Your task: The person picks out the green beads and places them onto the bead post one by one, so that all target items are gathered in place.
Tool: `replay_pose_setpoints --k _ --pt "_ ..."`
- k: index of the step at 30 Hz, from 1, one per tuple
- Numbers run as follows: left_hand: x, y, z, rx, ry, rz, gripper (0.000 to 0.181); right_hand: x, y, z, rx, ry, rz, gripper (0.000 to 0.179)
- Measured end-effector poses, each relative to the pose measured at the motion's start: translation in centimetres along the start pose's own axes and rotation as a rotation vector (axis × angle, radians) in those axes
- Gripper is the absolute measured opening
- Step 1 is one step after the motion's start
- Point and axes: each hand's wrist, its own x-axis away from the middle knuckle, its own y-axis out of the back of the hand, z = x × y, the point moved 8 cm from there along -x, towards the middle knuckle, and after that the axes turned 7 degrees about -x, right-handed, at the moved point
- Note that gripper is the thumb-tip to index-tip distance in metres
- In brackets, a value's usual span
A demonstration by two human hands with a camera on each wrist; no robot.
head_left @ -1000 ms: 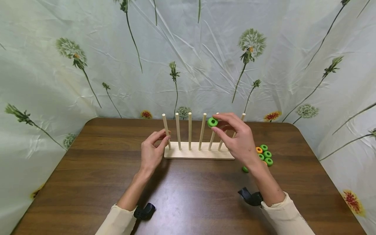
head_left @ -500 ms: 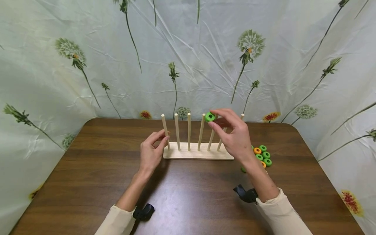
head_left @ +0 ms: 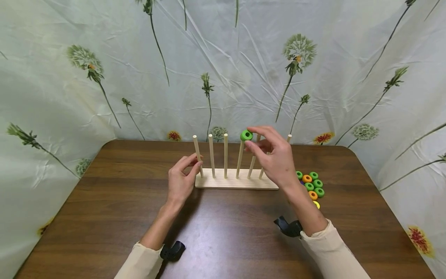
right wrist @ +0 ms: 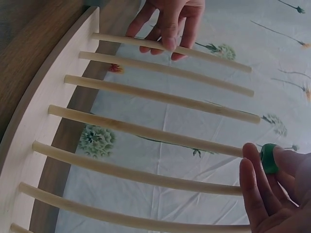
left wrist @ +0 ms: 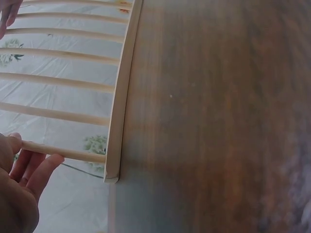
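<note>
A pale wooden stand [head_left: 237, 183] with a row of several upright pegs sits toward the back of the table. My left hand [head_left: 179, 182] pinches the leftmost peg [left wrist: 73, 153] between thumb and fingers. Between thumb and index finger, my right hand [head_left: 278, 161] holds a green ring [head_left: 246, 135] with a hole through it. That ring is right at the top of the fourth peg [head_left: 240, 162] from the left, overlapping its tip in the head view. In the right wrist view, the green ring [right wrist: 268, 158] appears just beyond the peg's end. No rings show on the pegs.
Right of the stand, loose green rings [head_left: 319, 192], orange rings [head_left: 313, 195] and a yellow ring [head_left: 316, 204] lie on the brown wooden table [head_left: 223, 232]. My right forearm partly covers this group. A flower-patterned cloth [head_left: 230, 69] hangs behind the table.
My right hand has moved left and slightly up, carrying the green ring from near the fifth peg to the fourth peg's top. The left hand keeps its hold on the leftmost peg.
</note>
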Motion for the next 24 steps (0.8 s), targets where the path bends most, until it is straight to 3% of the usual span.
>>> replay_pose_setpoints --k 24 --pt "0.00 -0.07 -0.22 -0.020 -0.019 0.008 0.019 -0.47 -0.62 -0.66 0.032 -0.080 0.024 0.036"
